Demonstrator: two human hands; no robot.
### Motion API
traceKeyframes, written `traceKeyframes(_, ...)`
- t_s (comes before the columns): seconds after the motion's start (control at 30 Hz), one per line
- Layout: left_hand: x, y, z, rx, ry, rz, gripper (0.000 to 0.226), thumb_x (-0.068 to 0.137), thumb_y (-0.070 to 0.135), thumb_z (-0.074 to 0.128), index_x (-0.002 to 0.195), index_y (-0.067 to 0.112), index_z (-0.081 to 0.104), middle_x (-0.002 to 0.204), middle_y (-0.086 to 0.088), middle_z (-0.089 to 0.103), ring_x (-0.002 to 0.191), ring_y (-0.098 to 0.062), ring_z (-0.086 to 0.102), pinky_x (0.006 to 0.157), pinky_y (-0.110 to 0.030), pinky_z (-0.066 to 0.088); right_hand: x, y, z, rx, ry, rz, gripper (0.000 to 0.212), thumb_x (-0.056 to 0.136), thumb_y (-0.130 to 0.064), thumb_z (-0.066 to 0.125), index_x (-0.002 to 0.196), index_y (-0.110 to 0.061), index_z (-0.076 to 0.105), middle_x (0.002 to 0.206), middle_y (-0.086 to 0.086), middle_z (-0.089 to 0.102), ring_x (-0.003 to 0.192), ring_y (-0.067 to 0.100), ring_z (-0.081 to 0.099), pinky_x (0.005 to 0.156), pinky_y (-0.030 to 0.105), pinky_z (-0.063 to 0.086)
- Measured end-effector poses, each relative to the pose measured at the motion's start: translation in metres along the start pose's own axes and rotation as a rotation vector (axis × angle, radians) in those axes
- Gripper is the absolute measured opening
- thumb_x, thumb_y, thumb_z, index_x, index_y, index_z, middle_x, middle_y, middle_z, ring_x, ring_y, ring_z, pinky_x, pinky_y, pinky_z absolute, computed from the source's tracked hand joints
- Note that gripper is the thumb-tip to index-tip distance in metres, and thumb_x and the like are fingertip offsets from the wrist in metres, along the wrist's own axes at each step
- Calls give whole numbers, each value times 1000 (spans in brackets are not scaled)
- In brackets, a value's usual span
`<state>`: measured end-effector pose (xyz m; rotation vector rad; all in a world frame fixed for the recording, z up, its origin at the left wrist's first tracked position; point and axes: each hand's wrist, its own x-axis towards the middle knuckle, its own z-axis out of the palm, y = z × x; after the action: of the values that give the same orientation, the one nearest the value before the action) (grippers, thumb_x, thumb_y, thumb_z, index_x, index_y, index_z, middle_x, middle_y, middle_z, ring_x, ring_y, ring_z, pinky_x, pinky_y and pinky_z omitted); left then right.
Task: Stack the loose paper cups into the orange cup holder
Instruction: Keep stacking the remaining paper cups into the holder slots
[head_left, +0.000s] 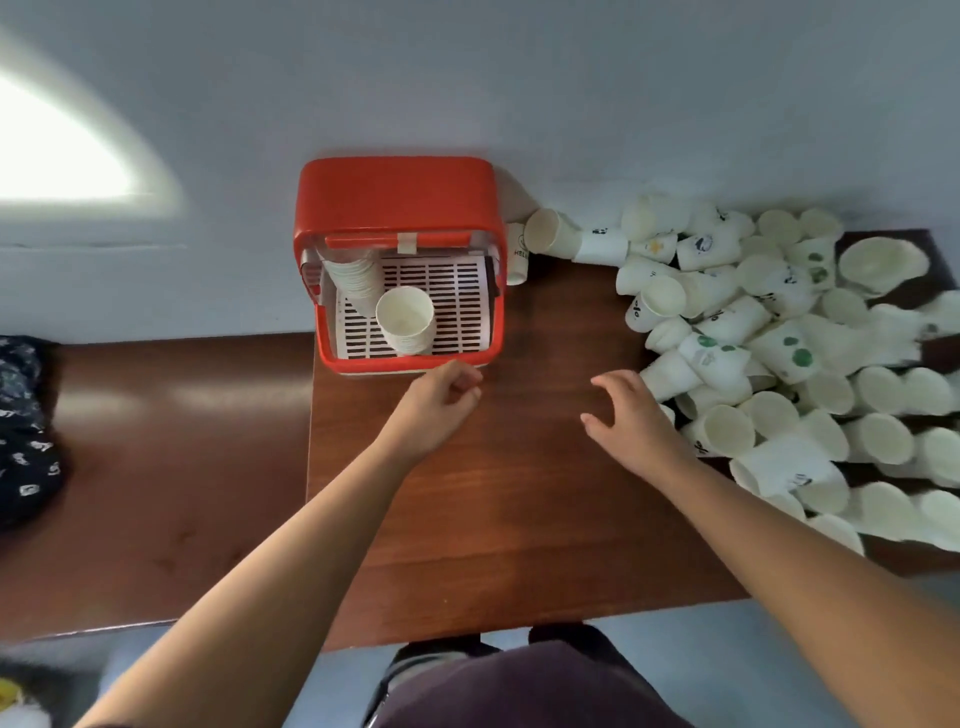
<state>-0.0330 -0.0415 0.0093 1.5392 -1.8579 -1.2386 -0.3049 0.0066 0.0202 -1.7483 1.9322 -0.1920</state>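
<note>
The left hand (441, 400) hovers over the dark brown wooden table (493, 519) with its fingers loosely curled and nothing in them. It is just short of the front lip of the boxy orange plastic cup holder (397, 197), which stands directly beyond it against the pale wall. Inside the holder, on its white slotted tray, an upright stack of white paper cups (405, 322) sits closest to the left hand's knuckles, mouth up. A second, tilted stack of white cups (353, 275) leans further back and towards the left of that hand. The right hand (634, 421) is released too, its fingers spread and slightly bent and grasping nothing. Its far side reaches the edge of the big heap of loose white paper cups (779, 338), which sprawls out to the right of it, some lying on their sides, some printed with green or black marks. Whether the fingers touch the nearest cup cannot be told. A single small white cup with lettering (517, 254) stands beyond the gap between the two hands, right beside the holder's right wall. Far to the left of the left hand lies a dark patterned cloth (26, 426).
</note>
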Motion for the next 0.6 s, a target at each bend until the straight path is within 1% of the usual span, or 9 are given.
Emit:
traceKeyframes(0.03,2,8,14,14,-43,-7,16,93,17,64,109,17,66,101,7,68,89,-6,60,76,-5,40,-7,17,-6,-20,16,22,51,89,-26,69,133,-8,52,133,6,45,118,21,51,100,23,36)
traceKeyframes(0.07,4,16,27,28,-82,-12,17,93,19,64,110,17,66,102,7,68,90,-6,60,77,-7,41,-13,34,-12,-37,38,37,50,87,-24,70,132,-7,53,131,7,46,120,24,50,103,26,36)
traceKeyframes(0.13,10,34,55,53,-126,-14,18,93,20,65,111,16,67,103,4,68,92,-9,62,81,-15,44,-24,63,-23,-60,75,47,50,84,-21,73,128,-5,56,127,10,49,119,29,50,105,35,40)
traceKeyframes(0.2,16,53,85,71,-152,-27,19,92,20,65,110,15,67,103,1,68,93,-12,62,85,-20,46,-34,90,-34,-86,101,55,49,81,-19,74,125,-3,57,122,13,51,115,30,52,101,41,44)
traceKeyframes(0.3,28,79,132,127,-209,-88,22,92,28,63,111,17,65,107,2,65,97,-11,59,84,-23,45,-48,123,-46,-83,166,92,45,80,-16,75,118,2,59,116,19,53,108,36,54,93,46,48)
traceKeyframes(0.4,42,95,183,203,-273,-217,44,90,45,63,123,15,58,118,-1,58,104,-17,56,82,-28,42,-55,151,-55,-90,155,118,51,82,-22,74,123,2,57,122,21,52,111,38,53,95,47,47)
traceKeyframes(0.5,50,103,228,282,-319,-356,70,84,59,65,131,10,47,129,-9,51,116,-29,53,94,-42,48,-53,170,-55,-136,94,112,62,81,-33,73,131,-4,52,128,19,49,115,37,50,99,46,44)
traceKeyframes(0.53,51,104,240,312,-324,-381,74,82,60,66,132,9,45,130,-11,50,118,-32,52,96,-46,48,-51,173,-54,-163,73,94,66,80,-37,73,134,-6,49,130,18,48,116,36,49,100,45,43)
traceKeyframes(0.6,49,103,258,336,-320,-416,75,80,55,70,131,7,43,131,-13,50,120,-34,52,97,-49,47,-46,178,-49,-205,33,46,73,79,-42,74,137,-9,44,134,16,45,119,35,47,101,44,42)
